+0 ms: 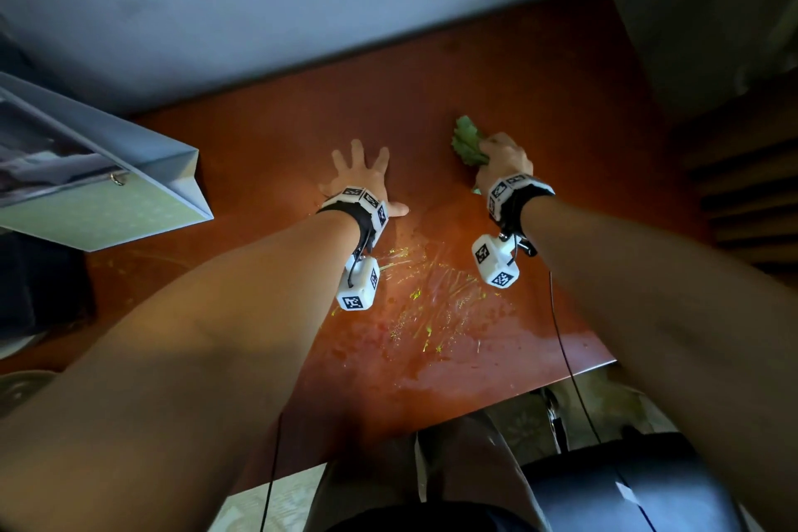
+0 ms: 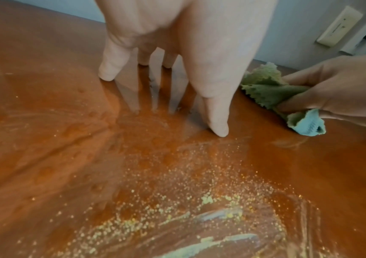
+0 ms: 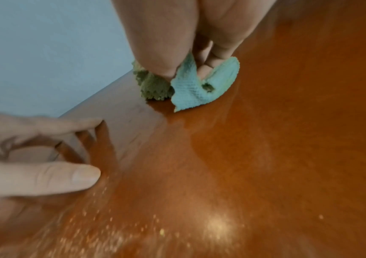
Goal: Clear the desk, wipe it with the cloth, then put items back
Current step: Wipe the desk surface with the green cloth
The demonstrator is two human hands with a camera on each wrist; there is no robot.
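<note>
A reddish-brown desk (image 1: pixel 539 108) fills the head view. My right hand (image 1: pixel 503 158) grips a bunched green and light-blue cloth (image 1: pixel 467 140) and presses it on the desk toward the back right. The cloth (image 3: pixel 191 87) bulges out below the curled fingers in the right wrist view, and the cloth (image 2: pixel 272 94) also appears at the right of the left wrist view. My left hand (image 1: pixel 360 171) lies flat on the desk with fingers spread, left of the cloth. Its fingertips (image 2: pixel 218 130) touch the wood. Yellow-green crumbs and wet smears (image 1: pixel 427 294) cover the desk between my forearms.
A pale paper bag (image 1: pixel 112 186) with a ring eyelet sits at the desk's left edge. A blue-grey wall (image 1: pixel 302 4) runs behind the desk. A dark chair seat (image 1: pixel 626 488) stands below the near edge. A wall socket (image 2: pixel 341 26) is at the far right.
</note>
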